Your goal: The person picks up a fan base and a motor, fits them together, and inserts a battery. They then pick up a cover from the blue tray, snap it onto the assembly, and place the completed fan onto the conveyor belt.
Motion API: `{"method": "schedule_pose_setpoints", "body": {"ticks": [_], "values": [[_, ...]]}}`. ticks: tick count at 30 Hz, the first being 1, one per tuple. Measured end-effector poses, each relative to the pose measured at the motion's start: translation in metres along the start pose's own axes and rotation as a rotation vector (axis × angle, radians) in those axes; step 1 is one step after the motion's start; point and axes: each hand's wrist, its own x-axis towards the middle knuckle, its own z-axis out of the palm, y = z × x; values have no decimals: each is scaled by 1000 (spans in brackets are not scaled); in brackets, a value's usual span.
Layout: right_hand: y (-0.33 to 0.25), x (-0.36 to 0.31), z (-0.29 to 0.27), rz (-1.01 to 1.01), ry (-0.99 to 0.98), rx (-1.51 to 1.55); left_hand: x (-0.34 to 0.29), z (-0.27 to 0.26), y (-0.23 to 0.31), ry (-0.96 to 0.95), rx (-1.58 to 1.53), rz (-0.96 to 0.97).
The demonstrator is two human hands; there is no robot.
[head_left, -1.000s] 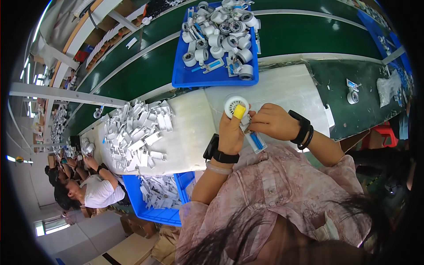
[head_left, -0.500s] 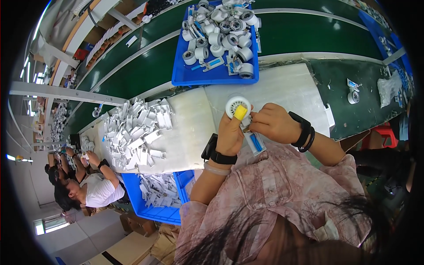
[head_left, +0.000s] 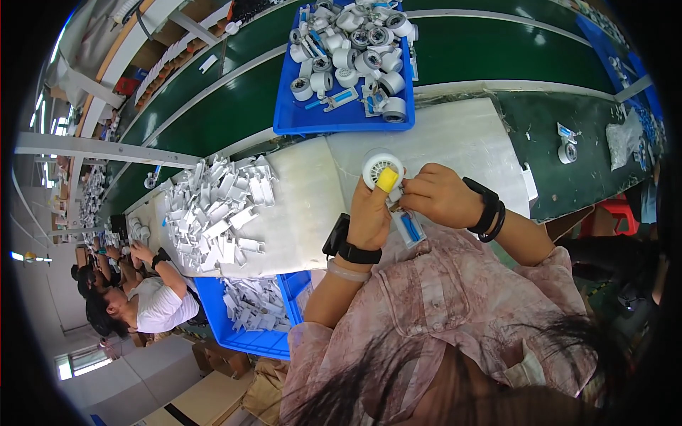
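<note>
A small white fan (head_left: 374, 165) with a round slotted grille is upright in my left hand (head_left: 369, 219), whose thumb, wrapped in yellow, presses on the grille. My right hand (head_left: 439, 194) pinches at the fan's neck, just below the round head; what lies between its fingertips is hidden. From under the fingers hangs the fan's open white handle piece (head_left: 410, 228), with a blue strip inside. Both hands are above the near edge of a pale work mat (head_left: 305, 177), close to my body.
Beyond the mat stands a blue tray (head_left: 284, 117) heaped with similar fan heads. White plastic shells (head_left: 217, 209) are piled at left, above a blue bin (head_left: 213, 305) of more pieces. At right lie a loose fan (head_left: 567, 152) and a clear bag (head_left: 624, 138). A co-worker (head_left: 160, 305) sits at left.
The hands keep almost the same place and hold on the fan; my right fingers have shifted very slightly. The whole view has moved a little.
</note>
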Motion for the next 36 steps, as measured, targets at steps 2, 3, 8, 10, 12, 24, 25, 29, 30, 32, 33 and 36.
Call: {"method": "schedule_pose_setpoints", "body": {"ticks": [2, 3, 8, 10, 12, 24, 25, 29, 30, 32, 33, 36], "values": [[-1, -1, 0, 9, -1, -2, 0, 0, 0, 1, 2, 1], [-2, -1, 0, 18, 0, -5, 0, 0, 0, -2, 6, 14], [-4, -2, 1, 26, -17, -3, -1, -2, -1, 14, -14, 7], [-3, -4, 3, 30, -24, 6, -1, -1, 1, 13, -20, -9], [-4, -5, 3, 20, -6, 47, -2, -1, 3, -15, -40, -26], [-3, -9, 6, -75, 62, 81, -5, 2, 7, -64, -57, -71], [-2, -9, 6, -78, 59, 83, -5, 2, 7, -65, -48, -72], [-3, -10, 5, -76, 62, 82, -7, 5, 10, -70, -60, -89], [-4, -9, 4, -72, 62, 89, -7, 6, 9, -59, -73, -89], [-4, -8, 4, -76, 70, 93, -7, 5, 8, -47, -88, -90], [-4, -8, 4, -80, 79, 96, -7, 4, 7, -55, -78, -77], [-4, -9, 5, -61, 86, 85, -8, 5, 7, -57, -75, -73]]}}
